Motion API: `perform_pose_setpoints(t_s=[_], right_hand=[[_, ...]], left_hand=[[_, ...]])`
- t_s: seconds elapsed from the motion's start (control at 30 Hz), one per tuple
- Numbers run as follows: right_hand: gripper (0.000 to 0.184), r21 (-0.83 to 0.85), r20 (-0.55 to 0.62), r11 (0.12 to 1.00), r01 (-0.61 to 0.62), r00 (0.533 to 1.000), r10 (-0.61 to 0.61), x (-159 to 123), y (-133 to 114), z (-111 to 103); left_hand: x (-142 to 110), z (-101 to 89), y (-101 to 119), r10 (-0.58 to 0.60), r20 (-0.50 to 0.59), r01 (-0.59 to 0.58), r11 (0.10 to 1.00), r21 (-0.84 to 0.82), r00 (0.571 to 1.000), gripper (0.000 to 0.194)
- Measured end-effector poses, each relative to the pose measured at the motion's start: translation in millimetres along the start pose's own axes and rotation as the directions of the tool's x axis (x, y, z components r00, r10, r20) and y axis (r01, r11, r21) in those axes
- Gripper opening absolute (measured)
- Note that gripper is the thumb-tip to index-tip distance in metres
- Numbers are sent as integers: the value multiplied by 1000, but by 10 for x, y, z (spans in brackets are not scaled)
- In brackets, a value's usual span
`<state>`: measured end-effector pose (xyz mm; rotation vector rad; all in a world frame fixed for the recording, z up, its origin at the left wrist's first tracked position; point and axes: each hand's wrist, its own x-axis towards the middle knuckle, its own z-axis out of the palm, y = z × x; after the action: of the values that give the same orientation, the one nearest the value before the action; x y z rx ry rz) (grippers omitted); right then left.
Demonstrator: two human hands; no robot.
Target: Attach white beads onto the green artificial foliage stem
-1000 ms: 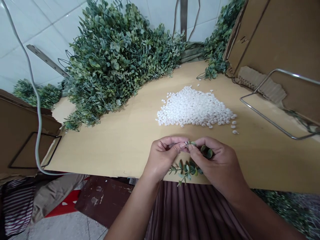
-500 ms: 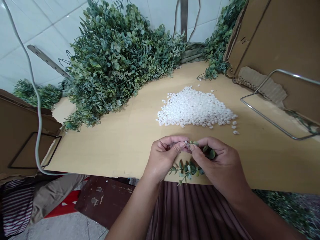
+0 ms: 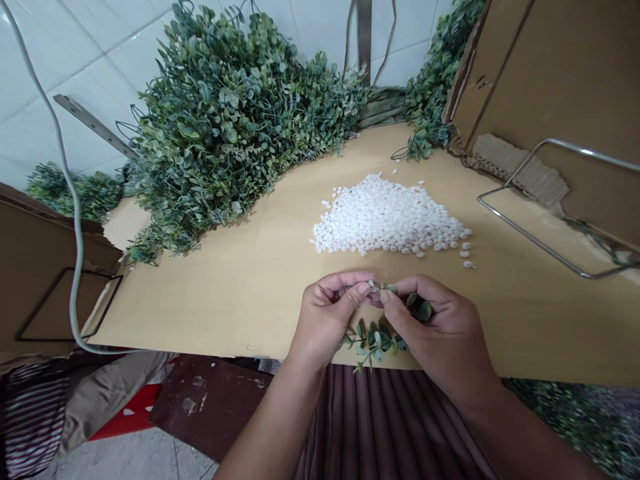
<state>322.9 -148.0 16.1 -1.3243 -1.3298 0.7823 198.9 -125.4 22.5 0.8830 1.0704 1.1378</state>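
Left hand [image 3: 323,313] pinches a white piece [image 3: 371,285]; right hand [image 3: 443,327] grips the sprig [image 3: 378,339]. Advisable: keep both pinches close, ends aligned, pressure light, leaves uncrushed.

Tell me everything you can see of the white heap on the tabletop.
The white heap is a low, loose mound of many small, rounded pieces that look like plastic. Stray pieces lie around it, a few off its near right corner, the nearest one with a thin tip. It rests on the tan tabletop, beyond the left hand and right hand, touched by neither.
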Motion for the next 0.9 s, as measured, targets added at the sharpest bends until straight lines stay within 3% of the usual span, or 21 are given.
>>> perform_pose_setpoints(t_s=[0.9], right_hand=[[16, -128, -90, 983, 128, 986, -140, -21, 38, 28]], left_hand=[[-22, 66, -34, 16, -41, -18, 999, -46, 999, 21]])
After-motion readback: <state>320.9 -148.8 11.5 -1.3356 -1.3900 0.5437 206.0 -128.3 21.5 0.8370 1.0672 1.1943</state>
